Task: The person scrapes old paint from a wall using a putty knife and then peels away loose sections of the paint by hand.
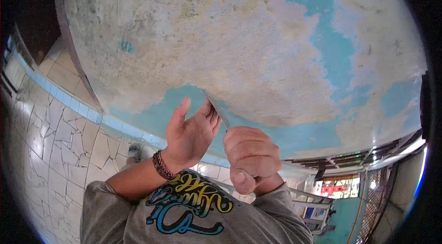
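Note:
My right hand (252,156) is closed in a fist around the handle of a scraper (220,111), its thumb side low near my shirt. The thin metal blade slants up and left, its tip at the wall (198,46) where blue paint (184,99) meets a bare, rough patch. My left hand (189,133) is open, thumb raised and fingers stretched, with the fingertips right at the side of the blade. A dark braided bracelet (162,165) circles the left wrist. The scraper's handle is hidden inside my right fist.
More blue paint (331,41) runs down the wall at right. Light blue tiles (73,103) edge the wall's foot, above a cracked-stone floor (60,147). Slatted bars (363,157) and a white chair-like object (315,212) stand at lower right. A shoe (135,150) shows below.

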`<state>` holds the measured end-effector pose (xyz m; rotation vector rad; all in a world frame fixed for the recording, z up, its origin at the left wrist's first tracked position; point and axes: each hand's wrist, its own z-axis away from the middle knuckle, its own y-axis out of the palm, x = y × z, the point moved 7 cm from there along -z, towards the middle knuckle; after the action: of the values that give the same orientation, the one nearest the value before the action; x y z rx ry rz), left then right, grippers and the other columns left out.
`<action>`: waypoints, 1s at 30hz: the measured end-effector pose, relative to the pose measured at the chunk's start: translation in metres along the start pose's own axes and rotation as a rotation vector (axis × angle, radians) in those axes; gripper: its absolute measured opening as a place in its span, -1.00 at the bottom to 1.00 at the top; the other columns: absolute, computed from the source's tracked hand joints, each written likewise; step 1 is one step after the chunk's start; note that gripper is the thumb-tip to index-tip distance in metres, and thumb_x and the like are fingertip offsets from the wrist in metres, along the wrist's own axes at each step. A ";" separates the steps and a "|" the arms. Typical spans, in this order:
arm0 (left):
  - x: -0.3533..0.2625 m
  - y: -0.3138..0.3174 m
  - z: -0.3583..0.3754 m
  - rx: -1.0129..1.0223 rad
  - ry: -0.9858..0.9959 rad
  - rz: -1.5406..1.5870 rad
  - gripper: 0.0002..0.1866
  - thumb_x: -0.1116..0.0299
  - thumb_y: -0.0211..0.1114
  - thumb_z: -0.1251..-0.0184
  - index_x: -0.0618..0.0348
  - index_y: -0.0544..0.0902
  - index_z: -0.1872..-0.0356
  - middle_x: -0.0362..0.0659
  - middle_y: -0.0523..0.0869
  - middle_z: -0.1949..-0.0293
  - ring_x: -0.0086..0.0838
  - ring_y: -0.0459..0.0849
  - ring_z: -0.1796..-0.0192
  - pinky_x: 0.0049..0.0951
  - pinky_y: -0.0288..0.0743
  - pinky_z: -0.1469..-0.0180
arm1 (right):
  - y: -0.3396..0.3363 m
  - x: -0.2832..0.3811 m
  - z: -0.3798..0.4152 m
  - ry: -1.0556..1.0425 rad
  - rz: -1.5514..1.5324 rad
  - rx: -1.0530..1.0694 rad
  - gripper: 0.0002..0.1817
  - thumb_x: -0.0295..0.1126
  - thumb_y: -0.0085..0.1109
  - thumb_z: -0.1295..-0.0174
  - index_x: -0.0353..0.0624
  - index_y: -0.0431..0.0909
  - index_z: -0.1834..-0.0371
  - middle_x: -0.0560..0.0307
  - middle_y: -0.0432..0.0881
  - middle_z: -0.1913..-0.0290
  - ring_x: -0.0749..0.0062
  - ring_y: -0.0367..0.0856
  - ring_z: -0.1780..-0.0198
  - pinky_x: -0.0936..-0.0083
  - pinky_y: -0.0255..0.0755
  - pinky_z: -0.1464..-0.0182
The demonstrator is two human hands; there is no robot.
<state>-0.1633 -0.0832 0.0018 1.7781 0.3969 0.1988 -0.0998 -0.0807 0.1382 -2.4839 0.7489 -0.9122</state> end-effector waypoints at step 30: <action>-0.004 0.018 0.027 -0.025 -0.021 0.059 -0.03 -0.37 -0.11 -0.39 0.25 0.08 -0.55 -0.13 0.11 -0.57 -0.37 0.00 -0.61 -0.32 -0.24 -0.63 | -0.011 -0.005 0.007 -0.022 -0.043 -0.045 -0.80 -0.43 0.18 -0.18 -0.28 0.47 0.54 0.11 0.52 0.60 0.28 0.46 0.63 0.22 0.48 0.50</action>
<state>-0.1551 -0.1125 0.0132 1.7674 0.3257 0.2261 -0.0942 -0.0677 0.1366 -2.5544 0.7191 -0.8915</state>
